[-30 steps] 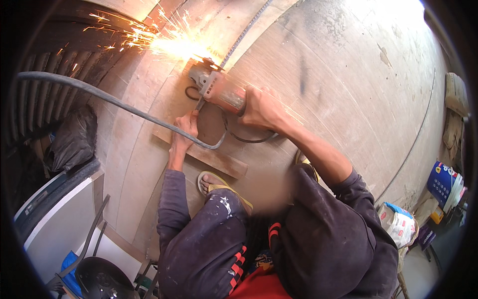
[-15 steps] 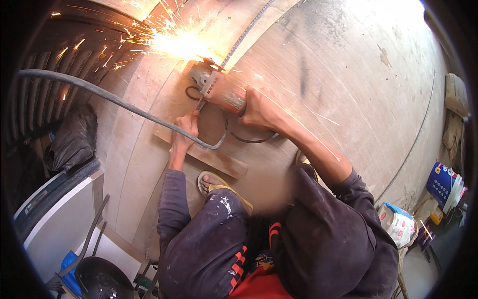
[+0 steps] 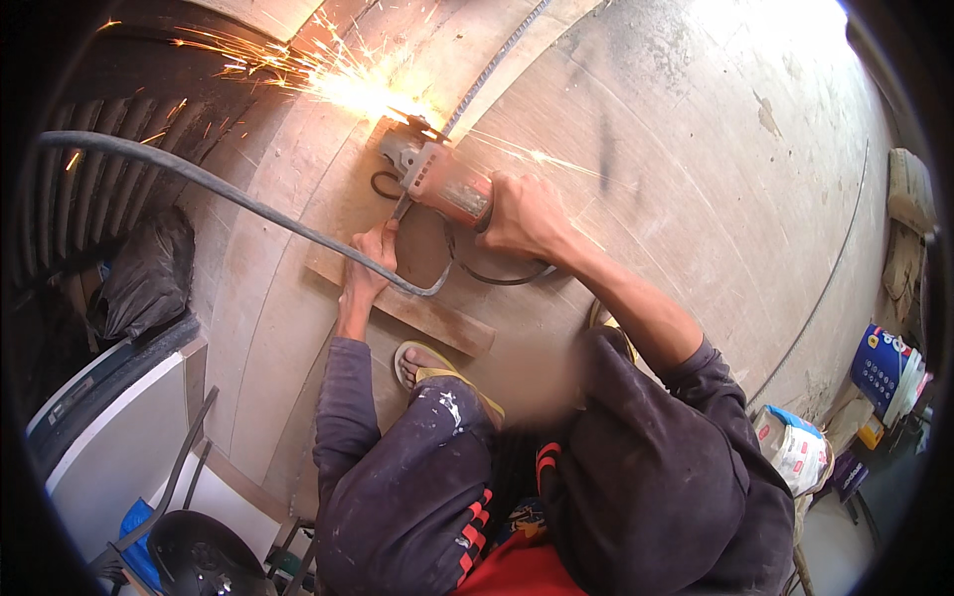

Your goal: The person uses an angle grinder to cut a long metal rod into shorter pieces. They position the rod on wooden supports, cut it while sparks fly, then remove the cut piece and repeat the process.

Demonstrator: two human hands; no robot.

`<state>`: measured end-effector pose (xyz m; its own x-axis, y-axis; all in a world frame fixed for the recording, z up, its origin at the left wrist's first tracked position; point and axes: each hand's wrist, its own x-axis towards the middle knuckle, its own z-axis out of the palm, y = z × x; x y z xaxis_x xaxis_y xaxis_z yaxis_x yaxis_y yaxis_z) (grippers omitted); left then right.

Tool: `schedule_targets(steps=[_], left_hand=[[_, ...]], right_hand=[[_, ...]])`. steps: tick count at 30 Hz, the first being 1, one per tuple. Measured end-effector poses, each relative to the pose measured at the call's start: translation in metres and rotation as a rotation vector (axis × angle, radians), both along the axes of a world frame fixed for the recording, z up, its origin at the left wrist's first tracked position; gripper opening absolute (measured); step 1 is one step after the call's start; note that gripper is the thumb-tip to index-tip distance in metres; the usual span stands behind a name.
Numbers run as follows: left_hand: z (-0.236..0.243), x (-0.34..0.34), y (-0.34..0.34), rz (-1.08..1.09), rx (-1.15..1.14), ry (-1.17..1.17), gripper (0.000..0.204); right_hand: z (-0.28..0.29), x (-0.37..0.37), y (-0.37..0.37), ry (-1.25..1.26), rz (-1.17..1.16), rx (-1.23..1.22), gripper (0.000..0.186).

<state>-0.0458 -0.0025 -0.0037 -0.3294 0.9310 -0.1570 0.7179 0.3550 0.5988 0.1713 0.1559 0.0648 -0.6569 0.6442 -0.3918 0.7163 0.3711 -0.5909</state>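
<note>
My right hand point(image 3: 527, 214) is wrapped round the rear body of a red and grey angle grinder point(image 3: 452, 191). The grinder's disc end throws bright sparks point(image 3: 368, 89) toward the upper left. My left hand point(image 3: 374, 248) is closed on a narrow metal bar point(image 3: 401, 207) just below the grinder's head. A ribbed steel rod point(image 3: 487, 72) runs from the disc to the upper edge, roughly in line with that bar; the grinder hides whether they join. Under my left hand lies a wooden board point(image 3: 437, 323). A thick grey cable point(image 3: 238, 207) crosses over my left wrist.
A slatted dark panel point(image 3: 94, 189) and a black plastic bag point(image 3: 154, 273) are at the left. A black round object point(image 3: 204, 556) sits lower left. On the right stand a blue and white bucket point(image 3: 882, 363) and a white sack point(image 3: 792, 447). My sandalled foot point(image 3: 422, 358) is beside the board.
The spark plume has changed shape, with streaks now fanning further left. My hands and the grinder stay in nearly the same place.
</note>
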Motion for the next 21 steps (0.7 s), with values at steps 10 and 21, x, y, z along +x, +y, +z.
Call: schedule_targets(steps=[10, 21], left_hand=[[-0.002, 0.000, -0.003, -0.059, 0.006, 0.044, 0.035], [-0.002, 0.002, -0.004, -0.006, 0.033, 0.169, 0.031]], right_hand=[[0.016, 0.019, -0.023, 0.225, -0.073, 0.030, 0.047], [0.033, 0.053, -0.023, 0.282, -0.254, -0.051, 0.054]])
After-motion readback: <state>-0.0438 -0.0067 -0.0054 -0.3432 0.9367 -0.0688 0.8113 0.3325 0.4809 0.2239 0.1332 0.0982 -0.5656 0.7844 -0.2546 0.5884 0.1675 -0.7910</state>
